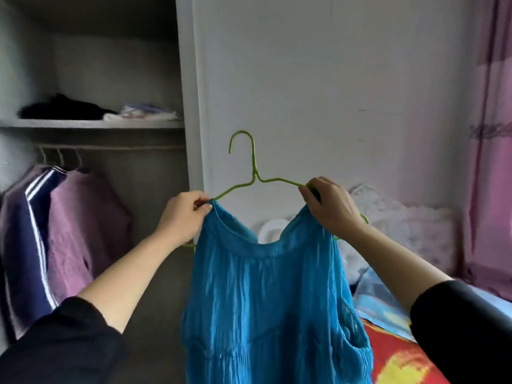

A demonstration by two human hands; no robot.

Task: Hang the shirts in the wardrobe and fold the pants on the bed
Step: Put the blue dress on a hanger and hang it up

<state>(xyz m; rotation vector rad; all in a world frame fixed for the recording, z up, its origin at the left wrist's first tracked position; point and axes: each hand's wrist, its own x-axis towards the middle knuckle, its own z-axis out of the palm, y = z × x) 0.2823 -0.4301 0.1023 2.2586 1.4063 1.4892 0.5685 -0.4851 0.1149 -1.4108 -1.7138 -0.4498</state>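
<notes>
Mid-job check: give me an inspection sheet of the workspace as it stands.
Surface: bed at right, patterned cover.
Job's things: blue shirt on green hanger, held in front of the white wardrobe panel; not yet on the rail.
Clutter: folded clothes on wardrobe shelf; white hanger behind shirt.
Grippers: left hand and right hand pinch the shirt's shoulders.
Cables: nothing seen.
Surroundings: hung garments at left, pink curtain at right.

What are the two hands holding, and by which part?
A blue shirt on a green hanger. The left hand pinches one shoulder of the shirt at the hanger's arm; the right hand grips the other shoulder.
</notes>
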